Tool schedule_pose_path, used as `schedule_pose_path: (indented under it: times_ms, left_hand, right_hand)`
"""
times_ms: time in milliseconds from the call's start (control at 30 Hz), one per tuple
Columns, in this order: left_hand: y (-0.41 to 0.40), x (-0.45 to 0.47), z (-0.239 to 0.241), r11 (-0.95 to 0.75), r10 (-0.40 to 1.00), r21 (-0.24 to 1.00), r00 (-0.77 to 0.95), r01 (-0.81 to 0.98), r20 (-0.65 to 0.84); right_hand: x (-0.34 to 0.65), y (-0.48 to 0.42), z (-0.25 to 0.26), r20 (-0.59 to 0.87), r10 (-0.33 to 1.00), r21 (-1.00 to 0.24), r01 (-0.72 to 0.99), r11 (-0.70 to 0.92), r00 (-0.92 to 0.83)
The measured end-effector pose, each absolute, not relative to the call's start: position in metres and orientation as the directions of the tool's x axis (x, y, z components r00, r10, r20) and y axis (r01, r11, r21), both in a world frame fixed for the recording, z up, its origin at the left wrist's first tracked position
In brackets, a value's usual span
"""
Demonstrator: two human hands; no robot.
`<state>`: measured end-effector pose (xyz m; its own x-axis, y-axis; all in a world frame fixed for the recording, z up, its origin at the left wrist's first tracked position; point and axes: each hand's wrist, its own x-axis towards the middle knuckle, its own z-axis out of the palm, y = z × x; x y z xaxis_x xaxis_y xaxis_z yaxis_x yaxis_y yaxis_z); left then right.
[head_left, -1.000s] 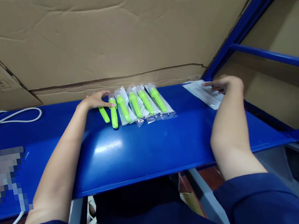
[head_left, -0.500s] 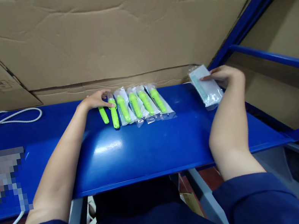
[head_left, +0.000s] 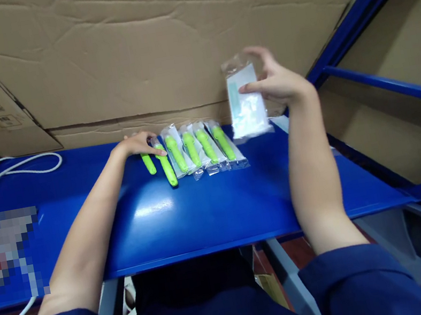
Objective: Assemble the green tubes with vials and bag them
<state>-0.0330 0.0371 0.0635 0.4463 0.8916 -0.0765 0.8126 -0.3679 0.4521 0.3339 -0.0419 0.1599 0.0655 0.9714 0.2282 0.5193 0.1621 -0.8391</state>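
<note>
My left hand [head_left: 139,144] is closed around the clear top of a lime-green stick-shaped item [head_left: 169,171], whose lower end angles toward me on the blue table. Beside it lies another green stick [head_left: 148,164], its upper part hidden under the hand. To the right, several similar green sticks [head_left: 207,147] rest in a row, each on a clear bag with a pale card. Above the table, my right hand [head_left: 276,78] pinches a clear plastic bag [head_left: 247,102] with a white and pale-green insert, between thumb and fingers.
Cardboard sheets [head_left: 135,56] stand behind the blue table [head_left: 211,206]. A blue metal frame bar [head_left: 393,84] runs along the right side. At the left lie a white cable [head_left: 40,161] and a blurred-out patch. A pale flat item [head_left: 281,122] lies near the right forearm.
My right hand has lifted the plastic bag and carried it leftward, toward the row. The green stick in my left hand has tilted, its lower end shifting right and nearer me.
</note>
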Motion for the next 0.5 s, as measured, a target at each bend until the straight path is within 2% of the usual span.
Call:
schedule_pose_path:
  times_ms: [67,167,300,433,500]
  left_hand:
    - [0.035,-0.032,0.064,-0.342,0.907,0.448,0.414,0.826,-0.07]
    - [0.034,-0.033,0.066,-0.347,0.907,0.455,0.417,0.82,-0.06]
    - [0.036,-0.039,0.067,-0.381,0.89,0.546,0.457,0.746,-0.004]
    - [0.039,-0.045,0.068,-0.411,0.874,0.629,0.482,0.66,0.064]
    - [0.04,-0.046,0.068,-0.404,0.873,0.662,0.482,0.632,0.072]
  right_hand:
    - [0.315,-0.036,0.155,0.153,0.987,-0.822,0.547,0.155,-0.049]
    - [0.29,-0.03,0.145,-0.003,0.993,-0.856,0.513,0.059,-0.119]
    - [0.272,-0.029,0.135,-0.178,0.964,-0.904,0.42,-0.08,-0.2]
    - [0.278,-0.03,0.134,-0.403,0.874,-0.799,0.57,-0.191,-0.273]
    - [0.284,-0.029,0.136,-0.429,0.863,-0.772,0.605,-0.195,-0.269]
